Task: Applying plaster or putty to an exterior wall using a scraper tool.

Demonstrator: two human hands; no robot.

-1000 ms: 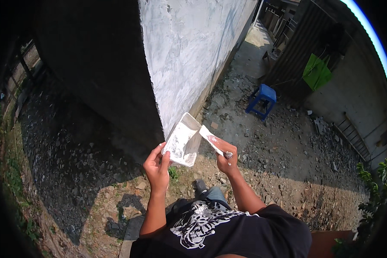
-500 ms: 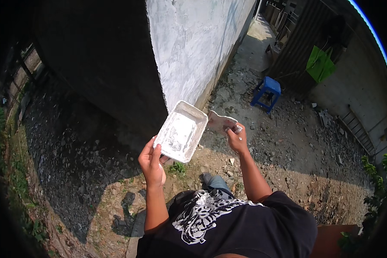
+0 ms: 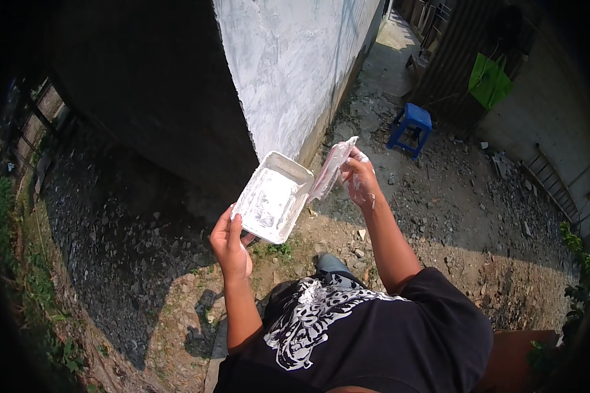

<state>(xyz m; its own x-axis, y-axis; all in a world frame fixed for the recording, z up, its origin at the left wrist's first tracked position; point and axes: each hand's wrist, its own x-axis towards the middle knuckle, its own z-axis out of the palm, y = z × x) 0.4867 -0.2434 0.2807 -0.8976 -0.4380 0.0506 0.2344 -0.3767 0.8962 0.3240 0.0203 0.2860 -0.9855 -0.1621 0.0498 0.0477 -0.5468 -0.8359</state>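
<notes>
My left hand [image 3: 231, 245] grips the lower left corner of a shallow rectangular tub [image 3: 297, 196], thumb on its rim and fingers beneath. White paste coats the tub's inside, thickest on the bottom. In my right hand [image 3: 361, 181], a flat plate-like scraper [image 3: 332, 167] smeared with white paste is pinched at its right side. It stands tilted, almost edge-on, with its lower end at the tub's right rim; whether they touch I cannot tell. White smears mark the right hand's fingers and wrist.
Just ahead rises a wall corner, its sunlit face [image 3: 288, 72] coated whitish and its left face in deep shadow. A blue plastic stool [image 3: 410, 129] stands on gravel to the right. Beyond are a hanging green bag [image 3: 490, 82] and a ladder [image 3: 549, 180] leaning on a wall.
My right hand has risen and turned, tipping the scraper from lying broad to nearly upright beside the tub. The tub has barely moved in my left hand.
</notes>
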